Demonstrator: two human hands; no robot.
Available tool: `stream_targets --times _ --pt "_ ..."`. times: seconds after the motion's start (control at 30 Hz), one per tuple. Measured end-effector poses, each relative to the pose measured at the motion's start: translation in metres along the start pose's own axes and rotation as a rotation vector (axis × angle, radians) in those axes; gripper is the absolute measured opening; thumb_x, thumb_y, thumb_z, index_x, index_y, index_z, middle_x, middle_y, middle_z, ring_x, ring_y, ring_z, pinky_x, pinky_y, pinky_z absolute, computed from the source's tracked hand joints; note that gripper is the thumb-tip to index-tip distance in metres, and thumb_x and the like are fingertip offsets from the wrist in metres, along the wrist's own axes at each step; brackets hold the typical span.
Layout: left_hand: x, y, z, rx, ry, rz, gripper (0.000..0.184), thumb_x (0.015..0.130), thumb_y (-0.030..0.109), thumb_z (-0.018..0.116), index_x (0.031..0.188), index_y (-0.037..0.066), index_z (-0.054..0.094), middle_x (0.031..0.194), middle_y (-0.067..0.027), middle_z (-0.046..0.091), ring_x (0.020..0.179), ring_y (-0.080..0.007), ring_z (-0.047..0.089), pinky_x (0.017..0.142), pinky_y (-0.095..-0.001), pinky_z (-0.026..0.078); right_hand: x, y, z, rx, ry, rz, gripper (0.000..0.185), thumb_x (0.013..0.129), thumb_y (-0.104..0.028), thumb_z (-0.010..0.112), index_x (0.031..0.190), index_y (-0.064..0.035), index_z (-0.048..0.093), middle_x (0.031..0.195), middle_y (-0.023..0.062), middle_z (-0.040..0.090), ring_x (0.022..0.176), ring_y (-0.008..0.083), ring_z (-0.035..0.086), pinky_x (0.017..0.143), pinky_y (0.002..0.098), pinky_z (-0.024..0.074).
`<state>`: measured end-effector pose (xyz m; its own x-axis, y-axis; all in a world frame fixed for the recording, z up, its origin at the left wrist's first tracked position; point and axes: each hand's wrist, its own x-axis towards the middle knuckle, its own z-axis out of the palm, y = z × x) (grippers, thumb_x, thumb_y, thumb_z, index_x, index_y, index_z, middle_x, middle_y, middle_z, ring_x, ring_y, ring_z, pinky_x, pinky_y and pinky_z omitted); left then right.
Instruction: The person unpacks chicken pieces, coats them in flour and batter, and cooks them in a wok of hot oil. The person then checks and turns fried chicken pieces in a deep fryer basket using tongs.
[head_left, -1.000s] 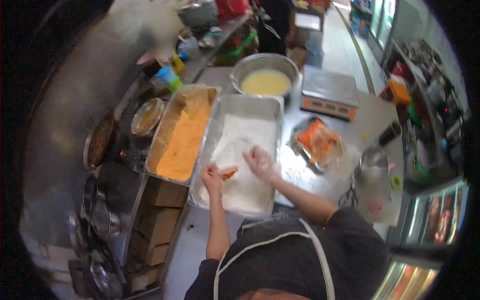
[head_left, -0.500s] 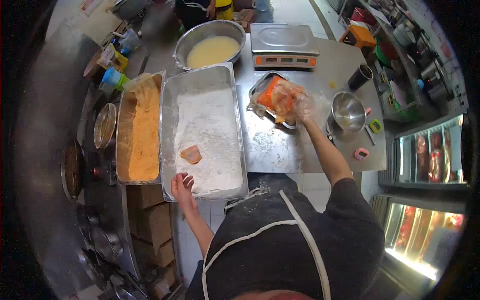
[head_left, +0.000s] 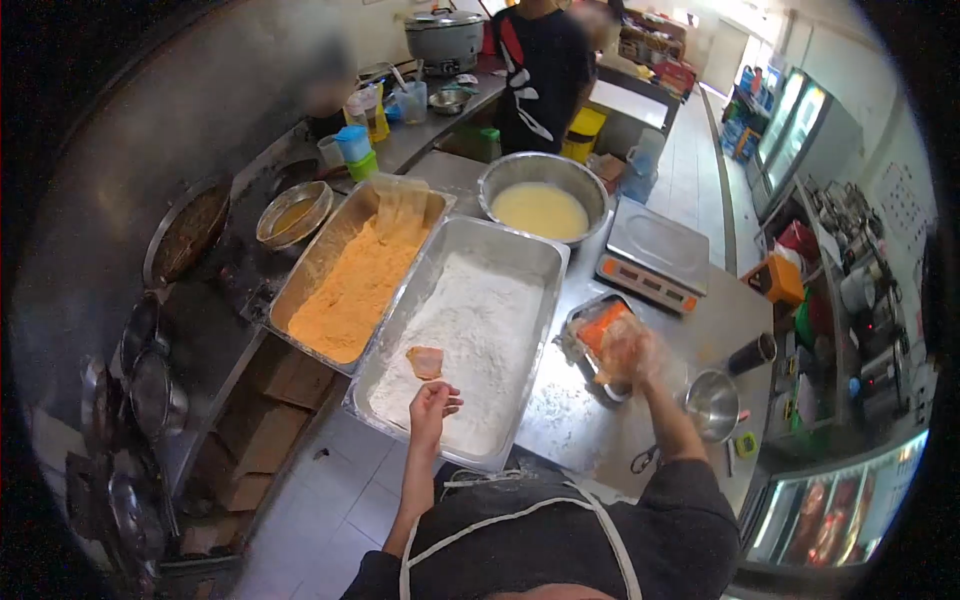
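Note:
One piece of meat [head_left: 425,362] lies on the white flour [head_left: 470,330] in a deep metal tray [head_left: 555,262]. Just below that piece, over the tray's near edge, is my left hand [head_left: 434,402], fingers loosely curled and apart, holding nothing. My right hand [head_left: 640,352], in a clear plastic glove, is at the small tray [head_left: 613,391] of orange-red meat [head_left: 600,328]; its fingers are blurred against the meat, so their grip is hidden. To the left, a second tray [head_left: 276,316] holds orange powder [head_left: 355,285].
A bowl of pale yellow liquid [head_left: 542,208] and a scale [head_left: 657,250] stand behind the trays. An empty metal bowl [head_left: 712,404], a black cup [head_left: 752,354] and scissors [head_left: 645,459] are at the right. Another person [head_left: 540,75] stands beyond the table.
The piece of meat has left my left hand and lies on the flour. My right hand has moved from above the flour to the small meat tray. The head view has shifted.

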<state>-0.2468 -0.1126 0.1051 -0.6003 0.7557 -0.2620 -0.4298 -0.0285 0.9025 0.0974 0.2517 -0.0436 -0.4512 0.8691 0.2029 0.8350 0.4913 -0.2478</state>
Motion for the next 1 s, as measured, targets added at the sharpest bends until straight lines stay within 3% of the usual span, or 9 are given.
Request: stream_targets --times 0.1,0.23,0.33,0.4,0.47,0.63,0.8,0.83,1.0 --pt "-0.002 -0.01 -0.011 -0.02 0.037 0.006 0.013 0.089 0.017 0.048 0.094 0.005 0.052 0.086 -0.0061 0.059 0.074 -0.015 0.06 0.066 -0.0253 0.048 -0.042 -0.02 -0.01 -0.085 0.582 -0.118 0.032 0.08 -0.029 0.057 0.103 -0.0067 0.058 0.076 0.0154 0.06 0.065 0.0267 0.057 0.057 0.0354 0.0439" --pt "0.002 -0.007 0.0 0.013 0.0 -0.058 0.015 0.089 0.02 0.049 0.095 0.006 0.052 0.088 -0.0057 0.06 0.075 -0.0138 0.06 0.065 -0.0249 0.047 -0.058 -0.066 -0.059 0.746 0.665 -0.006 0.037 0.081 -0.027 0.057 0.111 -0.0056 0.055 0.066 0.013 0.054 0.057 0.0275 0.051 0.055 0.0371 0.0413" --pt "0.009 0.003 0.031 0.074 -0.153 -0.157 0.022 0.089 0.023 0.051 0.101 0.005 0.052 0.091 -0.0055 0.059 0.082 -0.0135 0.059 0.066 -0.0251 0.047 -0.066 -0.119 -0.051 0.367 0.255 0.162 0.026 0.079 -0.021 0.059 0.1 -0.0046 0.058 0.066 0.0095 0.055 0.058 0.024 0.051 0.051 0.0339 0.0396" --pt "0.013 0.006 0.058 0.114 -0.337 -0.231 0.03 0.088 0.026 0.052 0.108 0.004 0.05 0.094 -0.0064 0.058 0.088 -0.014 0.057 0.068 -0.0259 0.047 -0.075 -0.257 -0.147 0.477 0.283 -0.037 0.015 0.076 -0.011 0.06 0.09 -0.0039 0.058 0.072 0.0092 0.056 0.065 0.0207 0.054 0.052 0.0291 0.0427" --pt "0.02 -0.007 0.073 0.05 -0.364 -0.159 0.036 0.089 0.03 0.051 0.113 0.004 0.047 0.096 -0.0075 0.057 0.093 -0.0134 0.055 0.064 -0.025 0.048 -0.085 -0.311 -0.177 0.98 -0.22 -0.108 0.015 0.075 -0.008 0.06 0.088 -0.0033 0.057 0.083 0.0098 0.057 0.075 0.0178 0.056 0.059 0.0268 0.0467" --pt "0.025 -0.003 0.048 0.139 0.002 -0.055 0.034 0.091 0.034 0.044 0.096 0.003 0.057 0.068 -0.0052 0.06 0.056 -0.0184 0.057 0.052 -0.0272 0.045 -0.087 -0.34 -0.111 1.173 -0.218 0.044 0.027 0.078 -0.016 0.063 0.098 -0.0013 0.054 0.087 0.005 0.058 0.072 0.0118 0.056 0.059 0.0245 0.0465" --pt "0.02 -0.023 0.04 0.46 0.255 0.436 0.039 0.088 0.034 0.05 0.077 -0.003 0.057 0.06 -0.0144 0.056 0.054 -0.0238 0.057 0.051 -0.0355 0.042 -0.083 -0.377 -0.123 1.292 -0.654 0.247 0.03 0.086 -0.028 0.057 0.095 0.0002 0.053 0.079 0.0002 0.056 0.064 0.0067 0.051 0.051 0.0219 0.0416" --pt "0.023 -0.026 0.033 0.544 0.323 0.436 0.039 0.086 0.035 0.053 0.075 -0.003 0.057 0.059 -0.0154 0.056 0.054 -0.0252 0.056 0.051 -0.0358 0.042 -0.08 -0.365 -0.081 1.429 -0.751 0.076 0.033 0.089 -0.033 0.048 0.1 -0.0026 0.056 0.085 0.0045 0.06 0.073 0.0085 0.056 0.056 0.0184 0.0436" --pt "0.01 0.004 0.028 0.617 0.442 0.466 0.043 0.083 0.038 0.055 0.063 -0.001 0.052 0.052 -0.0158 0.052 0.049 -0.0303 0.054 0.047 -0.0374 0.039 -0.086 -0.377 -0.03 1.615 -0.578 0.01 0.03 0.089 -0.031 0.051 0.086 -0.0019 0.058 0.075 0.0019 0.059 0.066 0.0077 0.054 0.052 0.0215 0.0418"
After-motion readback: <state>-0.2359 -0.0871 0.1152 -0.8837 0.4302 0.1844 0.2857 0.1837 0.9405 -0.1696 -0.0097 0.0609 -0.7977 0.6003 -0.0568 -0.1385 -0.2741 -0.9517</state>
